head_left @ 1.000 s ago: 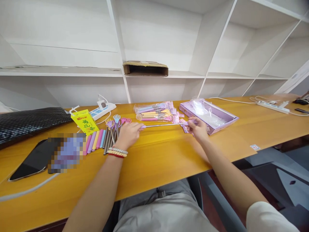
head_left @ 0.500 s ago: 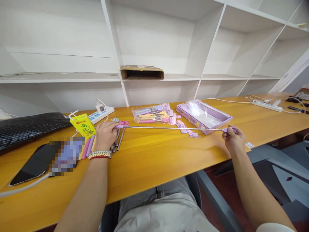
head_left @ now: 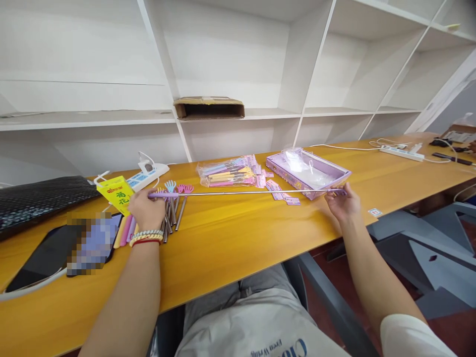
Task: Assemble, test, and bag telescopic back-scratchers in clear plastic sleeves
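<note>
A telescopic back scratcher (head_left: 238,192) with a purple handle is drawn out long and level above the table. Closed around its handle at the left is my left hand (head_left: 146,209). My right hand (head_left: 345,202) pinches the purple claw end, in front of the purple box (head_left: 273,170) with clear plastic film in it. Below my left hand lie several metal scratcher rods with coloured claws (head_left: 179,214), and pink, purple and yellow handles (head_left: 128,230) beside them. Bagged scratchers (head_left: 228,173) and small printed tags (head_left: 275,191) rest further back.
A yellow drink carton (head_left: 114,193), a power strip (head_left: 150,174) and two phones (head_left: 40,258) are on the left of the wooden table. White shelves (head_left: 238,113) with a cardboard box (head_left: 210,109) stand behind. Another power strip (head_left: 401,153) lies at the right.
My left hand has shifted left along with the handle, and more of the purple handle shows. My right hand's grip on the claw end has turned. The view has shifted slightly.
</note>
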Demonstrator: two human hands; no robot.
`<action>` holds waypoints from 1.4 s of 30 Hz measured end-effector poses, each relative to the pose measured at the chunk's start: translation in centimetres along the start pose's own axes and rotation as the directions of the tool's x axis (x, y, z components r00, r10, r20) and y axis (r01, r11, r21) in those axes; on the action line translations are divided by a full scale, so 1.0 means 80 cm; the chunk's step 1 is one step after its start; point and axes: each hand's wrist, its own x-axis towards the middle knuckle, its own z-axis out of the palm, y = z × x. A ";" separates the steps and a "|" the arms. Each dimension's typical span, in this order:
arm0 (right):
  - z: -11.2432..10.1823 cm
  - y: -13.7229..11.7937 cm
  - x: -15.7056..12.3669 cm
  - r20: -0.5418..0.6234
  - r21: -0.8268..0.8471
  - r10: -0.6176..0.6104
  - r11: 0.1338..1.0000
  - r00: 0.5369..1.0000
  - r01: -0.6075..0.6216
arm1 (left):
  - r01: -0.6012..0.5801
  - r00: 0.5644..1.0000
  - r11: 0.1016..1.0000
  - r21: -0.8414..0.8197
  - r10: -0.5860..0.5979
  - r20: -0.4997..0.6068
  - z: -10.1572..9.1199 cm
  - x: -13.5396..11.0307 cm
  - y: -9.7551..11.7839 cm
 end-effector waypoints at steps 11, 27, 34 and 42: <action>-0.002 0.000 0.004 -0.063 0.175 0.013 0.985 0.998 -0.002 | 0.143 0.988 0.990 -0.010 -0.143 0.055 -0.007 0.000 0.000; 0.030 -0.016 0.011 0.139 0.076 -0.064 0.996 0.988 0.053 | -0.206 0.942 0.949 0.240 0.126 0.310 -0.014 -0.012 0.037; 0.172 0.055 -0.062 0.438 -0.068 0.181 0.983 0.881 -0.169 | -0.651 0.595 0.756 0.068 0.452 0.665 -0.016 -0.085 0.146; 0.232 0.080 -0.111 0.668 -0.447 0.229 0.884 0.708 0.136 | -0.647 0.527 0.759 -0.080 0.521 0.671 -0.007 -0.119 0.162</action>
